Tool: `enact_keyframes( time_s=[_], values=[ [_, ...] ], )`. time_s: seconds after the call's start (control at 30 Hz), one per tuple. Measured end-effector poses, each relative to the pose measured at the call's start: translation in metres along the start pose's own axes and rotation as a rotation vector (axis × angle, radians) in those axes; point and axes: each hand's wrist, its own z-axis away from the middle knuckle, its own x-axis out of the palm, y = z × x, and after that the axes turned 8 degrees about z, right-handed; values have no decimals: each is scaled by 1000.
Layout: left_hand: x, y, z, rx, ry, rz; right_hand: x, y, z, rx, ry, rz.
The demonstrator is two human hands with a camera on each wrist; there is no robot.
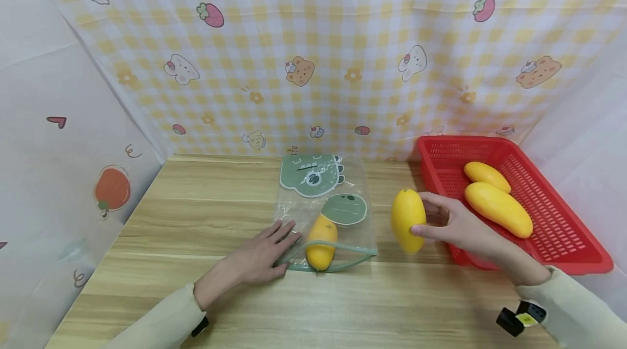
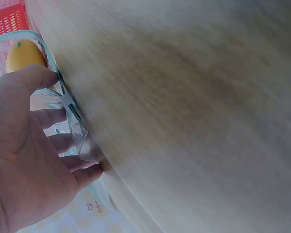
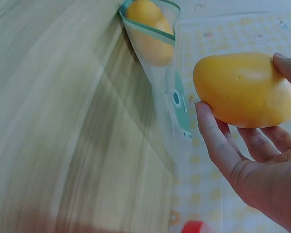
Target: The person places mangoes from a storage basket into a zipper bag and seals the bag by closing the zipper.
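My right hand point(image 1: 453, 221) holds a yellow mango point(image 1: 408, 220) between thumb and fingers, above the table between the bag and the red basket. A clear zip bag point(image 1: 299, 204) with a green cartoon print lies flat, its green-edged mouth toward me and parted. Inside that mouth sits another mango point(image 1: 321, 245), its near end at the opening. My left hand point(image 1: 262, 253) rests at the bag's left near corner with fingers extended. In the left wrist view, the thumb and fingertips point(image 2: 94, 172) lie along the bag's edge.
On the right stands a red plastic basket point(image 1: 563, 191) with perforated walls. Two more mangoes lie in it, a smaller one point(image 1: 487, 176) behind a larger one point(image 1: 498, 210). A checked cloth point(image 1: 333, 109) hangs behind the wooden table point(image 1: 220, 191).
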Motion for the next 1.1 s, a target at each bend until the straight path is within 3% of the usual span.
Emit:
enact_keyframes(
  time_s=[0.37,0.63,1.1],
  values=[
    [0,0,-1,-10,-3,0,13,1,-6,-52,-73,-23],
    [-1,-1,-1,-8,-5,1,23,2,-8,-88,-126,-120],
    [-1,-1,-1,-2,-9,28,37,0,-3,-37,-266,-305]
  ],
)
